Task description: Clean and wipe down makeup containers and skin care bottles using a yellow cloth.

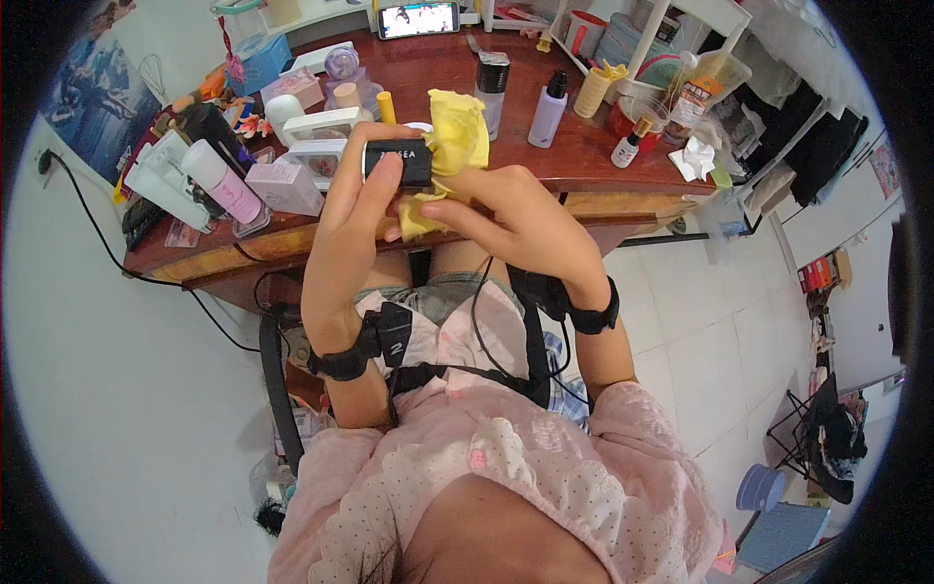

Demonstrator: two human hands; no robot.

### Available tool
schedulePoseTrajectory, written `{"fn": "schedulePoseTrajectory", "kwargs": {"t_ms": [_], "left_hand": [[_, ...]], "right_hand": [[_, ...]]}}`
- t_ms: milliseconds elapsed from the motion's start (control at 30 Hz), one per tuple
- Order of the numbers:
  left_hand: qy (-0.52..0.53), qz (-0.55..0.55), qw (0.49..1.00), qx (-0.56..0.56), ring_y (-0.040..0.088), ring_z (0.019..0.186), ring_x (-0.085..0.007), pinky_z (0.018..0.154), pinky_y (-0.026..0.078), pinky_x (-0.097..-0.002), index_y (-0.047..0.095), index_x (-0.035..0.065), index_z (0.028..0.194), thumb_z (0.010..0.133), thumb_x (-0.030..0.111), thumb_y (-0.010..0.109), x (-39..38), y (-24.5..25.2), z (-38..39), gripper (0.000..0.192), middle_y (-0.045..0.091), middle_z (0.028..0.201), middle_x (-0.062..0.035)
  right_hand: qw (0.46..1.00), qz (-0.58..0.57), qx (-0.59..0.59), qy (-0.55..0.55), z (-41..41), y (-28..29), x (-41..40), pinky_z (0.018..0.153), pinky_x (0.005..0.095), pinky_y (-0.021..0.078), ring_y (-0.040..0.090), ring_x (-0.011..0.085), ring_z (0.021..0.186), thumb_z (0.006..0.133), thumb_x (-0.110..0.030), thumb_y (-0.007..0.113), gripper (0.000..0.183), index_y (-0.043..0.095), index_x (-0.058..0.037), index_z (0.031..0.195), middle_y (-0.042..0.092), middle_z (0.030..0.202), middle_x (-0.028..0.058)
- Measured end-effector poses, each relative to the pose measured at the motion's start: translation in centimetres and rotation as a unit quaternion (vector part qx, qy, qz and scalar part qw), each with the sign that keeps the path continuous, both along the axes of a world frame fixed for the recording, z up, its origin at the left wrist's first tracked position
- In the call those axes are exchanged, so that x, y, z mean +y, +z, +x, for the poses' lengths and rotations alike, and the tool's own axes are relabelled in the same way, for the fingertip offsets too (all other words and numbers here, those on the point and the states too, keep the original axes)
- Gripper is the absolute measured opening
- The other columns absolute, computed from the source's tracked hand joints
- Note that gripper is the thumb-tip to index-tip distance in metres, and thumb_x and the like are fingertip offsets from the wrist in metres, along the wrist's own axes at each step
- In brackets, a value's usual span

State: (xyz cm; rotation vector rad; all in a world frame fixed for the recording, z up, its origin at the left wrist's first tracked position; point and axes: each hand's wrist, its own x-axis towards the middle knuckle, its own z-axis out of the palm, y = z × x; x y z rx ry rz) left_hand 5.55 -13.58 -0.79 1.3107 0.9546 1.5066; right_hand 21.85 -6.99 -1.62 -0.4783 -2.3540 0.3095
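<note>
Above the front edge of the dark red wooden desk, my left hand grips a small black cosmetic container with writing on its side. A crumpled yellow cloth is in my right hand, bunched against the container's right end. Part of the cloth hangs below, between both hands. Whether the container has a cap on is hidden. Behind the cloth stand a clear bottle with a black cap and, further right, a lilac pump bottle.
Boxes, a pink-and-white spray can and tubes crowd the desk's left side. A phone with a lit screen leans at the back. A dropper bottle, a crumpled tissue and a white shelf rack are at right. Cables hang near my wrists.
</note>
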Motion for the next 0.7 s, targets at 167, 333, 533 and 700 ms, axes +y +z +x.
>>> {"fn": "schedulePoseTrajectory", "kwargs": {"t_ms": [167,333,533,700], "left_hand": [[-0.002,0.102,0.993,0.053,0.051,0.085,-0.0085,0.071,0.042,-0.0192,0.049,0.0048,0.114,0.089,0.010,0.048,0.8,-0.7,0.2,0.026,0.050,0.099,-0.0045],[0.034,0.270,0.932,0.241,0.051,0.094,-0.0119,0.076,0.043,-0.0216,0.049,0.0048,0.122,0.079,0.001,0.057,1.3,-0.4,-0.8,0.044,0.050,0.108,-0.0052],[0.034,0.219,0.971,0.086,0.052,0.085,-0.0098,0.067,0.043,-0.0196,0.052,0.0029,0.122,0.078,0.000,0.056,0.4,-0.3,0.7,0.044,0.051,0.112,-0.0059],[-0.070,-0.029,0.997,-0.022,0.045,0.065,-0.0030,0.050,0.033,-0.0187,0.053,0.0001,0.114,0.090,0.011,0.046,0.4,-0.4,-2.0,0.027,0.052,0.108,-0.0060]], "right_hand": [[0.963,-0.231,0.039,0.135,1.2,0.8,0.2,0.046,0.0286,0.0382,0.050,0.0179,0.048,0.087,-0.026,0.056,0.027,0.053,0.0004,0.082,0.053,0.057,0.0102],[0.880,-0.419,0.093,0.203,2.2,1.3,-0.4,0.045,0.0178,0.0326,0.043,0.0005,0.056,0.086,-0.019,0.060,0.020,0.059,0.0000,0.093,0.048,0.064,-0.0033],[0.938,-0.285,0.103,0.167,1.6,0.9,0.0,0.044,0.0236,0.0347,0.045,0.0057,0.051,0.085,-0.022,0.060,0.023,0.060,0.0006,0.089,0.052,0.062,0.0017],[0.989,-0.127,-0.007,0.082,1.1,0.9,0.4,0.046,0.0265,0.0388,0.051,0.0162,0.047,0.080,-0.012,0.063,0.014,0.061,0.0011,0.084,0.055,0.063,0.0103]]}}
